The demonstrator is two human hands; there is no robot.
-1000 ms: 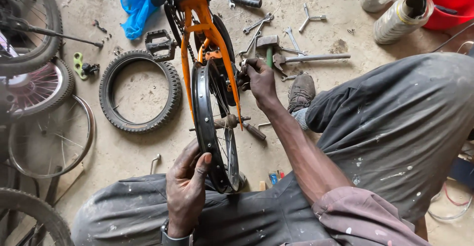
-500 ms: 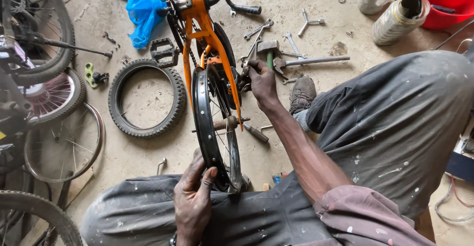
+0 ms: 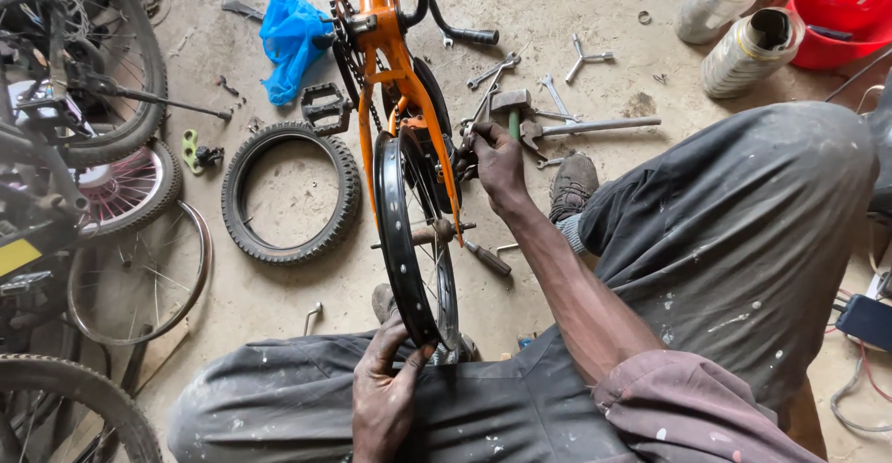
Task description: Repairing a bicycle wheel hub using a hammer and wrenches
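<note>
Hands on a small orange bike (image 3: 386,31)

Left hand (image 3: 386,393) grips the bare black wheel rim (image 3: 395,231), steadying it; right hand (image 3: 497,161) holds a green-handled tool (image 3: 513,124) by the fork.

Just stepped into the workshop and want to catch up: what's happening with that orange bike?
A seated person works on an upturned orange bike frame. The left hand grips the bare black wheel rim at its near edge, while the right hand reaches to the fork beside the rim. A loose tyre and a hammer lie on the floor.
</note>
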